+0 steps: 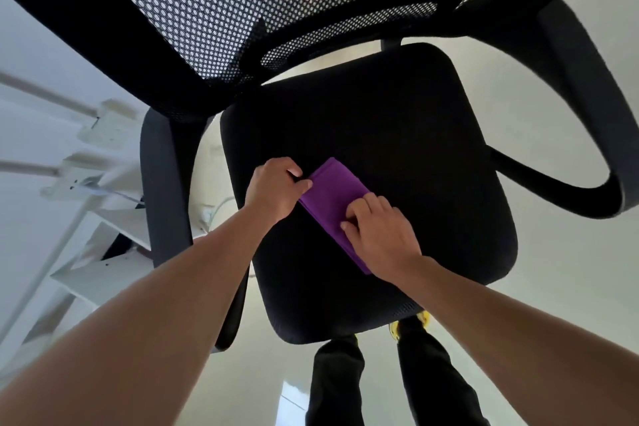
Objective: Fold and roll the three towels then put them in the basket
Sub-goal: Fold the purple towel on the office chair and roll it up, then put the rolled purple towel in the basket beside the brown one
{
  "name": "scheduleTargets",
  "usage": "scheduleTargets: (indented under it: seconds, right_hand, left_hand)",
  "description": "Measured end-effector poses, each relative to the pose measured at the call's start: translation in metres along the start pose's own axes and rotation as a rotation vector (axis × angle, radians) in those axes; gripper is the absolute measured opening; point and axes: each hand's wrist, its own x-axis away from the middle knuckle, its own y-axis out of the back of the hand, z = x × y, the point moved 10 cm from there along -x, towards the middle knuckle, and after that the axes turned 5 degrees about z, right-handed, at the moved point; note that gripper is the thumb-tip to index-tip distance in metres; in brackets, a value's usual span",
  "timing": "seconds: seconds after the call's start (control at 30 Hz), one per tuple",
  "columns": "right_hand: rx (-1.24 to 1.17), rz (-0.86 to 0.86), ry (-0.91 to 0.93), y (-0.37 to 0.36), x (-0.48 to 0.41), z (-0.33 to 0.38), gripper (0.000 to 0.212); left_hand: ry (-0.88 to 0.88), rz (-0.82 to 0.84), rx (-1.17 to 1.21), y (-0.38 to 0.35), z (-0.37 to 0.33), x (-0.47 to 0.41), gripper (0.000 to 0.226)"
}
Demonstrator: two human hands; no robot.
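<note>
A purple towel (332,195), folded into a narrow strip, lies on the black seat (397,135) of an office chair. My left hand (275,188) pinches the strip's far left edge with curled fingers and thumb. My right hand (377,226) lies on the near half of the strip, fingers bent and pressing on the cloth, covering that part. No basket and no other towels are in view.
The chair's mesh backrest (242,10) rises at the top, with a red shape seen through it. Armrests (166,183) flank the seat on both sides. A white shelf frame (90,211) stands at the left. My legs and a pale floor show below the seat.
</note>
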Motion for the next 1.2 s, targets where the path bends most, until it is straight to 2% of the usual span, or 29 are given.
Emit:
scheduleTargets:
  seconds: [0.1, 0.17, 0.23, 0.3, 0.4, 0.5, 0.57, 0.63, 0.73, 0.8, 0.83, 0.9, 1.03, 1.2]
  right_hand:
    - [-0.103, -0.173, -0.047, 0.022, 0.031, -0.013, 0.029]
    - [-0.221, -0.222, -0.194, 0.023, 0.051, -0.034, 0.040]
    - [-0.337, -0.172, -0.346, 0.009, 0.064, -0.051, 0.059]
    - [-0.387, -0.081, -0.402, -0.009, 0.069, -0.056, 0.075]
    - [-0.364, 0.046, -0.406, -0.024, 0.067, -0.057, 0.080]
    - [-0.329, 0.251, -0.432, -0.034, 0.075, -0.061, 0.055]
    - [-0.338, 0.246, -0.412, -0.025, 0.088, -0.065, 0.048]
    - [-0.371, 0.171, -0.372, 0.002, 0.111, -0.073, 0.046]
    - [-0.470, 0.077, -0.348, 0.047, 0.162, -0.092, 0.044]
    - [-0.512, 0.029, -0.366, 0.068, 0.200, -0.112, 0.045]
    - [-0.534, -0.004, -0.406, 0.091, 0.235, -0.137, 0.045]
    - [-0.579, -0.002, -0.428, 0.096, 0.258, -0.153, 0.048]
    - [-0.720, -0.068, -0.627, 0.139, 0.333, -0.232, 0.052]
    - [-0.940, -0.187, -0.741, 0.192, 0.405, -0.347, 0.056]
  left_hand:
    - [-0.173, -0.064, -0.244, 0.003, -0.034, 0.005, 0.056]
    - [-0.320, 0.041, -0.313, -0.014, -0.061, 0.008, 0.078]
    - [-0.379, 0.220, -0.429, -0.042, -0.074, 0.009, 0.095]
    - [-0.396, 0.314, -0.607, -0.061, -0.075, 0.007, 0.102]
    - [-0.440, 0.293, -0.808, -0.067, -0.082, 0.009, 0.099]
    - [-0.496, 0.349, -1.032, -0.080, -0.087, 0.030, 0.068]
    - [-0.507, 0.394, -1.112, -0.088, -0.084, 0.051, 0.052]
    - [-0.504, 0.434, -1.082, -0.093, -0.093, 0.081, 0.047]
    - [-0.502, 0.472, -0.863, -0.101, -0.126, 0.129, 0.038]
    - [-0.450, 0.505, -0.734, -0.113, -0.144, 0.161, 0.041]
    - [-0.458, 0.523, -0.712, -0.128, -0.179, 0.182, 0.042]
    - [-0.407, 0.578, -0.632, -0.141, -0.189, 0.199, 0.044]
    - [-0.455, 0.618, -0.499, -0.182, -0.285, 0.232, 0.050]
    - [-0.497, 0.571, -0.475, -0.239, -0.420, 0.245, 0.027]
